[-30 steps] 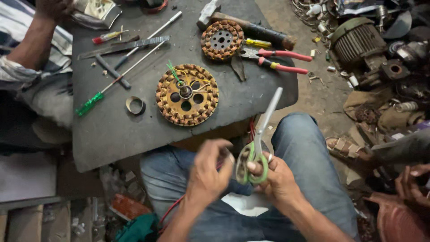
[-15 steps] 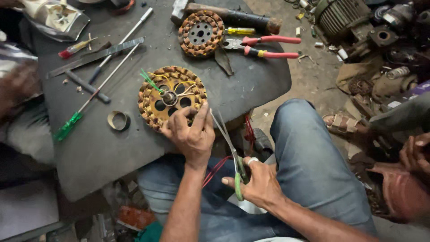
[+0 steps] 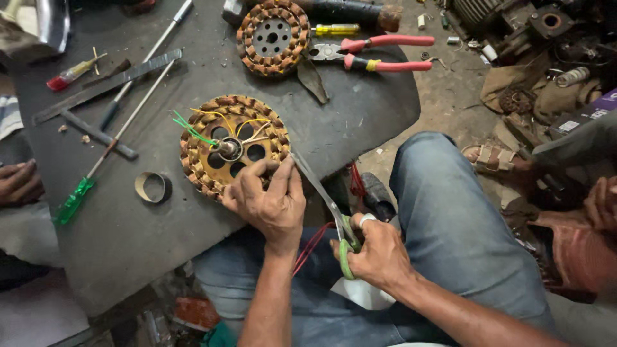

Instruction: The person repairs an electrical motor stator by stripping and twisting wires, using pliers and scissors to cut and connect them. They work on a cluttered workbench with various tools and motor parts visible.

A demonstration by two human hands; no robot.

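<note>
On the dark worktop point(image 3: 360, 122), near its front edge, lay the stator point(image 3: 232, 153), a round core ringed with copper-brown windings bound in pale tape. The left hand point(image 3: 268, 200) rested on its near rim, fingers spread and pressing down on the coils rather than closed around anything. The right hand point(image 3: 378, 252) was closed through the green handles of the scissors point(image 3: 321, 196), whose blades looked nearly shut, their tips reaching the stator's right edge beside the left thumb.

Judging by this, the winding looked complete all round and already laced; green and yellow leads point(image 3: 193, 128) sprouted loose from the upper left and across the centre holes, untrimmed and unconnected. Trimming at the rim seemed to be the step in hand, with tidying of the leads left to do.

A second stator point(image 3: 273, 33) lay farther back, next to red-handled pliers point(image 3: 379, 53). A green screwdriver point(image 3: 109, 151) and a small metal ring point(image 3: 153, 187) lay to the left.
</note>
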